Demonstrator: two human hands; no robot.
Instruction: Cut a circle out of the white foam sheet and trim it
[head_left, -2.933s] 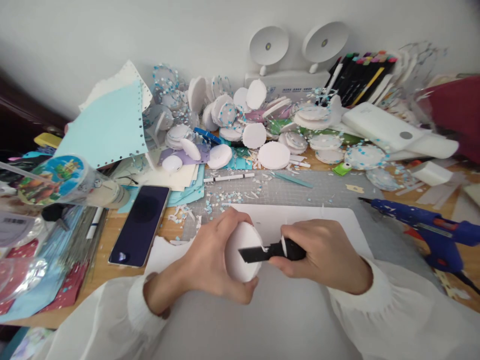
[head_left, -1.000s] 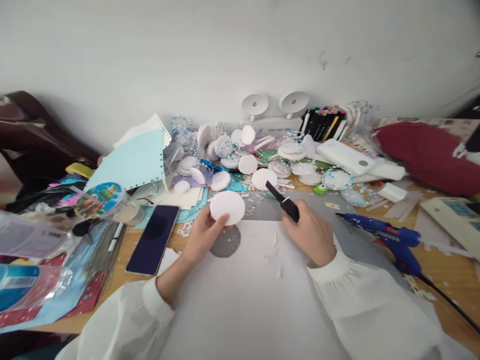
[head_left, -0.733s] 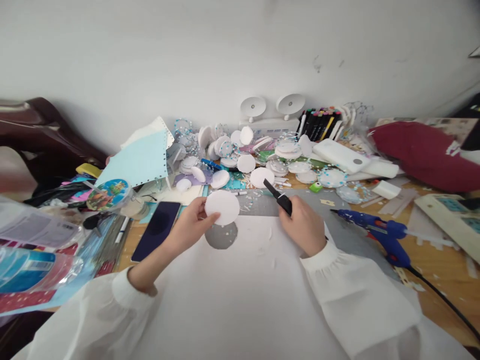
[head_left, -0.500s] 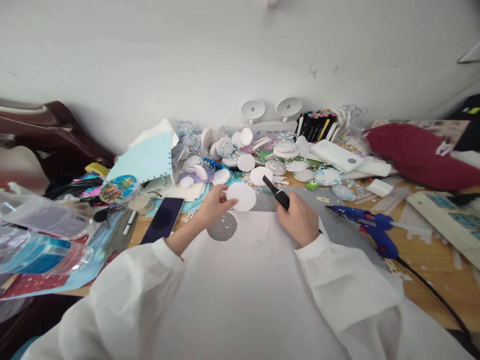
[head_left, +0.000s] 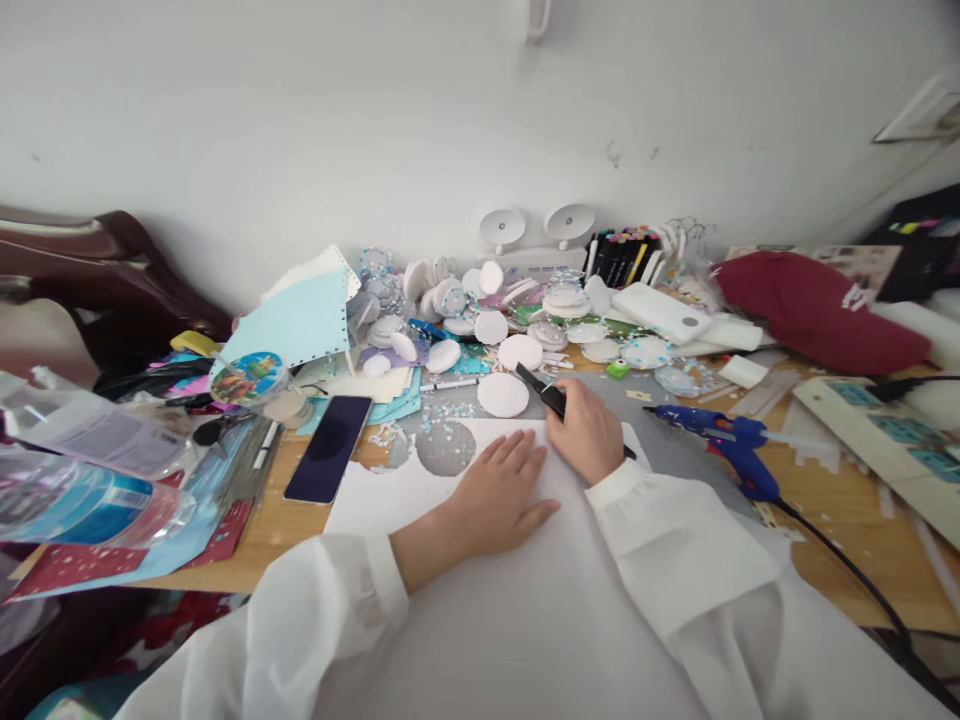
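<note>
My left hand (head_left: 499,495) lies flat with its fingers spread on a large white sheet (head_left: 465,600). Round cut-outs at the sheet's far edge show a grey mat (head_left: 446,448) underneath. My right hand (head_left: 589,430) is wrapped round a black cutter (head_left: 551,397), whose tip points up and to the left. Just beyond my left hand's fingertips, a white disc (head_left: 503,395) rests on the mat, left of the cutter. Another white disc (head_left: 520,352) lies behind it.
Piled white discs and beaded pieces (head_left: 566,300) fill the back. A phone (head_left: 328,450) and plastic bottles (head_left: 82,500) are at the left. On the right are a blue glue gun (head_left: 720,440) with its cord, a power strip (head_left: 885,430) and a dark red cap (head_left: 817,305).
My left hand has let go of the white disc, which now lies on the mat, and has moved down and right onto the sheet. My right hand still holds the cutter.
</note>
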